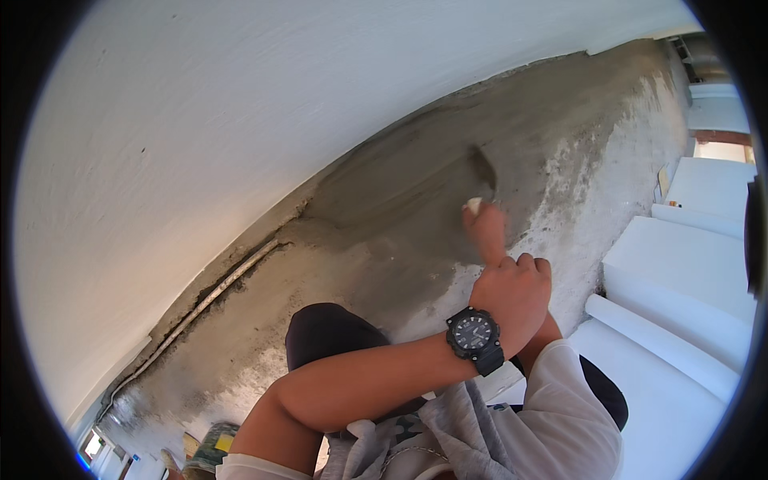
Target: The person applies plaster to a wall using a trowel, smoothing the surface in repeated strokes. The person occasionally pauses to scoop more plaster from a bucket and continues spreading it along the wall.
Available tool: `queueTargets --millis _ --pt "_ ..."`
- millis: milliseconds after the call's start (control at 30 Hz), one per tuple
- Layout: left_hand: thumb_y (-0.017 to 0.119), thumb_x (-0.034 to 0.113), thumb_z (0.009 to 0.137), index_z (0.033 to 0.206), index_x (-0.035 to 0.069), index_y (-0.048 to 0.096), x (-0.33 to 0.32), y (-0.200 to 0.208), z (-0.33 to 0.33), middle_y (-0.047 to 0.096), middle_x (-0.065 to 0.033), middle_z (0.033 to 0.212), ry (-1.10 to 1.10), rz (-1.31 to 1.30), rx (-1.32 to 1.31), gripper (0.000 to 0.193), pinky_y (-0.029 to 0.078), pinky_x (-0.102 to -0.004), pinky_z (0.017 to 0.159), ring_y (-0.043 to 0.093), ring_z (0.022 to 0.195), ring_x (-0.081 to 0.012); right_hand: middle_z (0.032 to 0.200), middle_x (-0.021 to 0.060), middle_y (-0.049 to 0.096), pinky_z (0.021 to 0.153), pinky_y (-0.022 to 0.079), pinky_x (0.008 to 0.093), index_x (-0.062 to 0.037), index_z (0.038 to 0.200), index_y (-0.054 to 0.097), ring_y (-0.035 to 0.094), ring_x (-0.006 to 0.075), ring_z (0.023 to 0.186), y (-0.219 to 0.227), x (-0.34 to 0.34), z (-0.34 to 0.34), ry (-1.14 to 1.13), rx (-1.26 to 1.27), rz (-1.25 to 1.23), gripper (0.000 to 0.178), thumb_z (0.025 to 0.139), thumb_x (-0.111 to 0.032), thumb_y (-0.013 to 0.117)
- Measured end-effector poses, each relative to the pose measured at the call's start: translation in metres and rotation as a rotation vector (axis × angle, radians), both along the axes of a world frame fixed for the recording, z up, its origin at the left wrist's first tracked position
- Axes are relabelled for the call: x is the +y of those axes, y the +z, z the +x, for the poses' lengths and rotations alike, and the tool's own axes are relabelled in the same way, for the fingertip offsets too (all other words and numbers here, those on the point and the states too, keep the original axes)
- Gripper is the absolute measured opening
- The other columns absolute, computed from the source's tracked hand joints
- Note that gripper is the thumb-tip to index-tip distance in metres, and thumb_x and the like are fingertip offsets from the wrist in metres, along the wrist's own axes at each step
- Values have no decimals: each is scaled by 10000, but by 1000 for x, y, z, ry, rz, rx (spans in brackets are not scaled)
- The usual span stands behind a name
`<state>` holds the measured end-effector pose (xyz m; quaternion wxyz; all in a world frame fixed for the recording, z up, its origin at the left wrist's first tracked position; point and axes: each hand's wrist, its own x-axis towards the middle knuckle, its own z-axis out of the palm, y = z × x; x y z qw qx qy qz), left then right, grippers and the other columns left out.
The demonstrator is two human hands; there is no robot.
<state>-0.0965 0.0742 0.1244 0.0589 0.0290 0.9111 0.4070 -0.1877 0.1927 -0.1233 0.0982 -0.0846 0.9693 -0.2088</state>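
Observation:
My right hand [486, 228] is closed round the handle of a trowel [482, 170], and a pale bit of the handle shows at the fingers. The dark, slightly blurred blade is over wet grey mortar [400, 180] spread along the base of the white wall [200, 104]. Across from the left comes my left forearm with a black wristwatch [473, 334]. My left hand [514, 298] wraps round my right wrist, its knuckles up and its fingertips partly hidden.
A thin pipe [216, 292] runs along the wall's foot at left. White step-like blocks [676, 260] rise on the right. My dark-clad knee [328, 332] is beside the mortar. At the lower left lies a green patterned object [212, 444] with a yellow patch.

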Motion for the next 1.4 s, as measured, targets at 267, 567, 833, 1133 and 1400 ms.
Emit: queueTargets --millis 267,567,833,1133,1400 --pt "621 153 841 928 48 638 -10 2 15 675 -104 866 43 -75 -19 137 560 -388 651 696 769 -262 931 264 693 777 555 513 38 1013 682 690 444 882 32 -158 199 214 -510 -140 467 933 -419 628" --pt "641 109 788 891 42 678 -31 -5 33 660 -79 802 222 -181 37 129 533 -334 603 669 728 -212 910 237 686 636 545 472 6 993 650 674 412 689 17 -103 186 282 -135 -64 341 938 -330 667" --pt "605 176 845 928 42 653 -14 0 29 685 -119 863 92 -35 -27 165 568 -373 681 712 797 -268 999 291 667 807 510 534 17 990 628 678 420 934 33 -116 254 144 -624 -49 447 933 -425 655" --pt "595 217 927 979 47 621 -35 -6 8 680 -151 944 26 -18 -134 180 563 -463 718 691 879 -328 1055 219 678 765 538 522 -77 1117 628 678 423 915 30 -103 152 273 -296 -4 392 855 -357 711" --pt "585 240 965 1020 50 623 -44 7 -17 663 -156 942 39 37 -136 201 538 -491 710 664 858 -371 1092 232 669 843 538 518 -7 1192 596 666 417 1012 18 50 -172 -68 170 242 368 927 -261 622"
